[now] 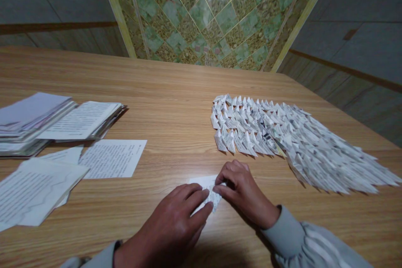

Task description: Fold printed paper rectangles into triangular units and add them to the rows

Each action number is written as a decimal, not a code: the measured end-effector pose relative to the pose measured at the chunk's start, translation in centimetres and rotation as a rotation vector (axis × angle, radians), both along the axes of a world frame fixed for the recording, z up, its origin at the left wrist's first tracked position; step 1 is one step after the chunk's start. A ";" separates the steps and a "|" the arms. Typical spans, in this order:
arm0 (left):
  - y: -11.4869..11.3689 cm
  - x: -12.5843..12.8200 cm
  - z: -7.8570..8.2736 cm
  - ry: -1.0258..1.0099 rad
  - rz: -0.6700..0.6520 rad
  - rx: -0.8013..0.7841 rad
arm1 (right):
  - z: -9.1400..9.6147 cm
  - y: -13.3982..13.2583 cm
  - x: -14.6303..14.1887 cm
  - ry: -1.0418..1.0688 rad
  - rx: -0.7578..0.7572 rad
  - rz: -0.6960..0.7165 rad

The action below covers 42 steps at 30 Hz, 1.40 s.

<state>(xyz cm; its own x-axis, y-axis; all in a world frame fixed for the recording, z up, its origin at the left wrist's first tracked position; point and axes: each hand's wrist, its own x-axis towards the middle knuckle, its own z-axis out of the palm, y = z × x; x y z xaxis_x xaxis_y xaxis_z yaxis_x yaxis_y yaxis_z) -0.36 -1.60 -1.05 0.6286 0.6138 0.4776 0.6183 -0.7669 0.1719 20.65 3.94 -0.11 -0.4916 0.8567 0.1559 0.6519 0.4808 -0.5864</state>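
Note:
A small piece of printed paper (212,185), partly folded, lies on the table between both hands. My left hand (180,213) holds it from the left, its curled fingers and thumb pressing on the near part. At the paper's right edge, my right hand (240,188) pinches a corner between thumb and fingers. Part of the paper is hidden beneath the fingers. Just beyond my right hand stand rows of folded paper boats (240,119), packed close together, with printed text on their sides.
More folded papers (333,159) spread in tight rows along the right side of the wooden table (166,104). At the left are stacked papers (37,111), a single printed sheet (114,158) and loose sheets (37,188). Green tiled floor (213,16) shows past the far edge.

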 end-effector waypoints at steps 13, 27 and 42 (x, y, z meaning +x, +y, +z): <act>0.0 0.3 0.4 0.063 -0.016 -0.086 | 0.8 -0.6 -0.5 -0.110 0.013 0.005; 0.0 -0.2 -0.2 0.146 -0.041 0.062 | 0.5 0.1 1.1 -0.244 0.136 -0.087; 0.3 -0.5 0.8 0.194 -0.109 -0.018 | 1.0 0.0 1.6 -0.242 0.154 -0.057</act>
